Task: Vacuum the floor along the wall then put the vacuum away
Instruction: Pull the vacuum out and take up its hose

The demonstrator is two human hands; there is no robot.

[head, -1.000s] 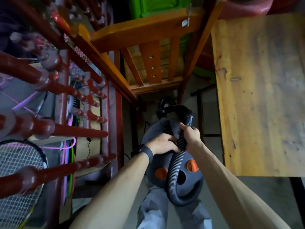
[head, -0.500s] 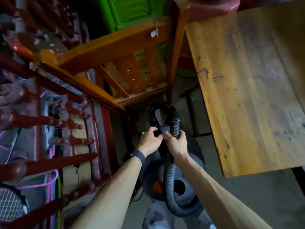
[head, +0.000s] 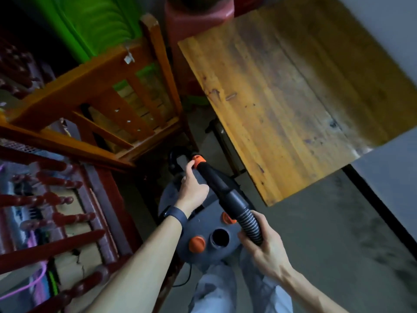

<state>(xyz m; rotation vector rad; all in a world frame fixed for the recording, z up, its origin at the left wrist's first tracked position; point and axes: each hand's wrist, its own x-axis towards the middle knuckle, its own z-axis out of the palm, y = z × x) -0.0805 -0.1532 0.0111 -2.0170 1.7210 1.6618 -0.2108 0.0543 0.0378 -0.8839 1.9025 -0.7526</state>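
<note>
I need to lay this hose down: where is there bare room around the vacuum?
Free: the bare tabletop, and the grey floor between the table's near edge and the right hand holding the hose. Crowded: left of the vacuum, where the chair and red rack close in.

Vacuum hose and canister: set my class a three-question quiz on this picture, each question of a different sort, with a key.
1. True or false: the orange end of the hose is plugged into the round port on the canister.
2. What does the right hand grip? A) the ribbed hose B) the table edge C) a chair rail
3. Fill in: the two round caps on the canister top are ____.
Key: 1 false, the port stands open; 2 A; 3 orange.
</note>
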